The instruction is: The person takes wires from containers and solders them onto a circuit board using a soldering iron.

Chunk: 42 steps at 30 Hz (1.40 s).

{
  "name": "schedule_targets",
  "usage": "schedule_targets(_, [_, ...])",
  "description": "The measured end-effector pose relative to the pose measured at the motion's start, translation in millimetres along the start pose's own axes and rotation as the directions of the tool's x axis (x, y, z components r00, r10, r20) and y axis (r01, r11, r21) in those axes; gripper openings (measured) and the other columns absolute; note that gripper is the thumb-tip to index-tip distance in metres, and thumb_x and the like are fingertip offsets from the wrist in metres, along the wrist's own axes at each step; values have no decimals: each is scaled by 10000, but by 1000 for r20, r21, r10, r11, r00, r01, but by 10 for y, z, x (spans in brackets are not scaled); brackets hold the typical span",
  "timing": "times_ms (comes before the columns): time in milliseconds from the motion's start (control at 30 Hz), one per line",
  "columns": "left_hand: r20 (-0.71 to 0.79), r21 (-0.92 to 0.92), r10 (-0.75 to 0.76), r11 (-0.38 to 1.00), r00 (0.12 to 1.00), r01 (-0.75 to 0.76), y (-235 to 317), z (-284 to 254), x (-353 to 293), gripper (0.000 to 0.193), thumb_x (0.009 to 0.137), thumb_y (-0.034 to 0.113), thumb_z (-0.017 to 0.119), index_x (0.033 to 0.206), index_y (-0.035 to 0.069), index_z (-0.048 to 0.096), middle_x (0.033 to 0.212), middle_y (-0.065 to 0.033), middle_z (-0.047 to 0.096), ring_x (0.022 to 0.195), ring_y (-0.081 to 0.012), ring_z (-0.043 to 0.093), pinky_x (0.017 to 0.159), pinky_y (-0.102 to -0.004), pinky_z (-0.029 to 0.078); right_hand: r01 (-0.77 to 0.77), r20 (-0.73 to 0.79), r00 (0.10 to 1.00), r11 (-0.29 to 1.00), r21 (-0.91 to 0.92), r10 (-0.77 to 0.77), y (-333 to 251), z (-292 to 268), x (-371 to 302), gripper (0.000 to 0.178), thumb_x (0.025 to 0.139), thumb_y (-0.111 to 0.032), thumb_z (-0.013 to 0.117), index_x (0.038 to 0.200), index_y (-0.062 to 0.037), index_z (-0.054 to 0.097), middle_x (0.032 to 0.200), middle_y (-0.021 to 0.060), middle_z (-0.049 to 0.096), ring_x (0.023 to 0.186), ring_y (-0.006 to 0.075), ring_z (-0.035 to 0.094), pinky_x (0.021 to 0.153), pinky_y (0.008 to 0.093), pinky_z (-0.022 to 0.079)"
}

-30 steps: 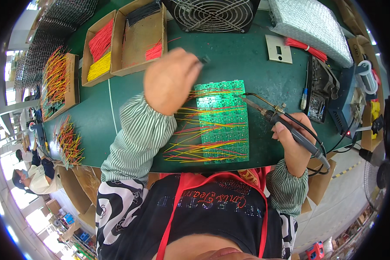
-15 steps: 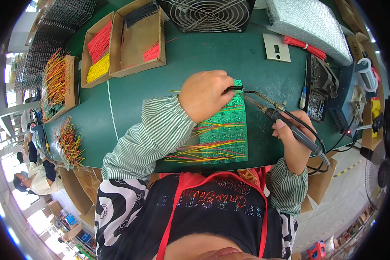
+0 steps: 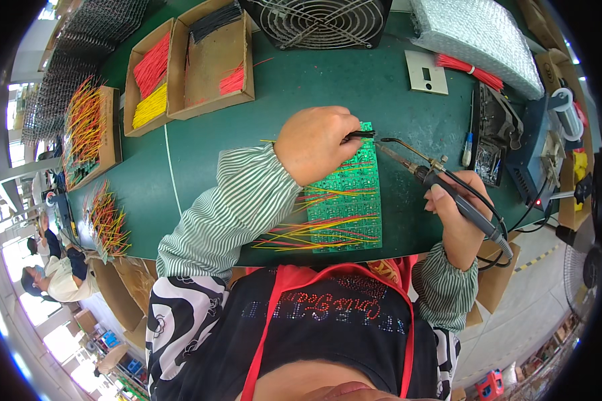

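A green circuit-board panel (image 3: 346, 212) lies on the bench in front of me, with red and yellow wires running across it and past its left side. Over its upper part, my left hand (image 3: 316, 144) is closed on a bunch of black wires (image 3: 362, 134), whose ends stick out to the right at the panel's top edge. My right hand (image 3: 460, 230) grips a soldering iron (image 3: 471, 212). A thin brass feed tube (image 3: 408, 148) with a black hose is fixed along the iron. Iron tip and tube end both point at the panel's upper right edge, close to the black wires.
Cardboard trays (image 3: 211, 87) of red, yellow and black wires stand at the far left. Wired boards (image 3: 107, 220) are heaped nearer. A fan (image 3: 318, 23) stands at the back; bubble wrap (image 3: 478, 43) and a blue solder feeder (image 3: 532, 157) are on the right.
My right hand and the soldering iron have shifted slightly to the right, with the tip a little farther from the panel. My left hand has hardly moved and still holds the black wires.
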<state>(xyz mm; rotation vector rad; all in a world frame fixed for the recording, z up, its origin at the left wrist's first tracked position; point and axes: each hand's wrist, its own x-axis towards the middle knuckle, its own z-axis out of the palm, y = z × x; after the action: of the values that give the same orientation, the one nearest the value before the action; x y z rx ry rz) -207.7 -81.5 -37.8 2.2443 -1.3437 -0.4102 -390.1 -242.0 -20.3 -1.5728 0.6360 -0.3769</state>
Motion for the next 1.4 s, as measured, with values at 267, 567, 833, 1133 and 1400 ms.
schedule_targets(267, [-18, -3, 33, 999, 999, -33, -10, -80, -88, 190, 792, 198, 613, 844, 16, 636, 809, -122, 607, 727, -305, 594, 645, -382, 472, -9, 3, 1000, 1000, -30, 9, -34, -39, -133, 186, 734, -32, 688, 876, 42, 592, 701, 67, 622, 605, 93, 584, 567, 204, 458])
schedule_targets(567, [-180, 18, -163, 985, 970, 169, 47, -391, -812, 115, 792, 122, 639, 871, 42, 618, 715, -110, 602, 617, -262, 584, 561, -327, 454, -56, 98, 993, 998, -38, 60, -23, 90, -353, 193, 715, -24, 704, 872, 13, 599, 731, 29, 630, 641, 46, 551, 577, 191, 449])
schedule_targets(833, [-74, -14, -159, 987, 984, 159, 54, -50, -918, 118, 769, 143, 647, 814, 45, 601, 719, -111, 611, 620, -286, 582, 560, -374, 451, -2, 165, 986, 999, -37, 8, -9, 226, -379, 187, 704, -26, 706, 855, 10, 602, 723, 35, 633, 642, 46, 552, 583, 201, 455])
schedule_targets(1133, [-103, -100, -260, 963, 960, 250, -57, -96, -884, 182, 760, 163, 674, 835, 11, 607, 722, -126, 606, 630, -275, 591, 568, -349, 462, 12, 169, 986, 1000, -11, -10, 46, 299, -398, 181, 716, -32, 706, 858, 8, 601, 705, 26, 628, 621, 41, 549, 562, 195, 449])
schedule_targets(1400, [16, -120, -248, 961, 969, 248, -155, -154, -854, 218, 773, 191, 673, 866, -1, 626, 746, -140, 608, 645, -284, 586, 583, -348, 458, -79, 186, 979, 997, -14, 80, 58, 391, -333, 180, 723, -42, 708, 858, 10, 601, 693, 20, 619, 619, 40, 548, 551, 195, 447])
